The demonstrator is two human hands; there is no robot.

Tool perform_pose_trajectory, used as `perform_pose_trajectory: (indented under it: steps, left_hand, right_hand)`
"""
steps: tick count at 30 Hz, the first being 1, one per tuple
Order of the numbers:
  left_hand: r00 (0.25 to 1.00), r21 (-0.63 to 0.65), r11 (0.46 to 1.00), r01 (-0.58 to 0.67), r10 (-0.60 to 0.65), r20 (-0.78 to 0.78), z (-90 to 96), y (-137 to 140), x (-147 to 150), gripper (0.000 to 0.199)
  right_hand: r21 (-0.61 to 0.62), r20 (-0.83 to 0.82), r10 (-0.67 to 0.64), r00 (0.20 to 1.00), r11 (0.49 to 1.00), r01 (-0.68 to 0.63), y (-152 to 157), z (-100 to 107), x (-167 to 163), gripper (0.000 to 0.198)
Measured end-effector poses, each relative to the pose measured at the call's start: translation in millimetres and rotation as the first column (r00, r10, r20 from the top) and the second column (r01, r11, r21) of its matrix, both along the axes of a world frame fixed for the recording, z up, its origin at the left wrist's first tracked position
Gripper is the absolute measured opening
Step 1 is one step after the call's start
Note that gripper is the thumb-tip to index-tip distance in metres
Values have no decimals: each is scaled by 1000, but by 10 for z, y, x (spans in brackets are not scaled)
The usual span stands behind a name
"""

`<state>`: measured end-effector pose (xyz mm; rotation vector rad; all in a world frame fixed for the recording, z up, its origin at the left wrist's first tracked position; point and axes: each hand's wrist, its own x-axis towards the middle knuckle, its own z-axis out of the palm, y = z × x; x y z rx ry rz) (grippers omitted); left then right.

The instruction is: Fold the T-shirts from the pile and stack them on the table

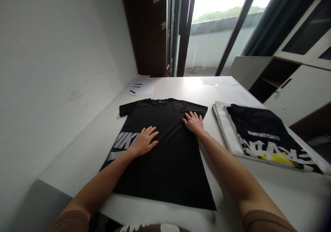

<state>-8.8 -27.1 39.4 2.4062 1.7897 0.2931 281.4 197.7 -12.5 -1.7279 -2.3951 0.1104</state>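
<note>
A black T-shirt (165, 170) lies spread out on a white table (176, 85), its collar toward the far end and its hem toward me. Pale grey lettering and a stripe mark its left side, partly covered by my left hand and forearm. My left hand (145, 141) rests flat on the shirt's middle left, fingers spread. Near the right sleeve, my right hand (193, 122) also lies on the fabric with its fingers apart. Neither hand grips the cloth.
To the right sits a stack of folded clothes (258, 121), black with white and yellow print on top. Papers (141, 87) lie at the far left corner, and more sheets (219, 81) at the far right. A white wall (64, 69) borders the table's left side.
</note>
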Motion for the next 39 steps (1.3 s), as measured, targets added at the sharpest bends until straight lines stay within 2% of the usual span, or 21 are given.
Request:
perform_pose_trajectory:
  steps: [3,6,9,12,18,22,27,39]
  left_hand:
    - [971,-24,974,-223,220,-98,-115,126,-373,62]
    - [943,-63,952,-300,287,-168,-174,176,-597,69]
    - [944,-88,953,-289,268,-194,-181,189,-684,72]
    - [945,-104,955,-279,254,-206,-174,201,-717,73]
    - [942,-84,955,-284,262,-208,-195,245,-829,72]
    - [942,-63,956,-287,269,-202,-218,270,-914,70]
    - [937,-51,951,-304,289,-194,-225,289,-954,69]
    - [941,-59,954,-293,276,-197,-195,279,-967,71]
  right_hand:
    - [35,-37,19,999,999,-18,11,-47,-22,66]
    - [51,-70,36,997,998,-32,3,-74,-46,67]
    - [85,-78,36,996,996,-29,-40,-50,-64,66]
    - [172,-77,71,994,983,-57,-108,18,-81,60]
    - [207,-56,316,947,932,-298,-218,111,-142,57]
    - [132,-42,434,900,895,-425,-224,86,-179,56]
    - [39,-63,427,902,904,-425,-204,71,-171,52]
    - [65,-94,382,919,924,-377,-177,21,-145,52]
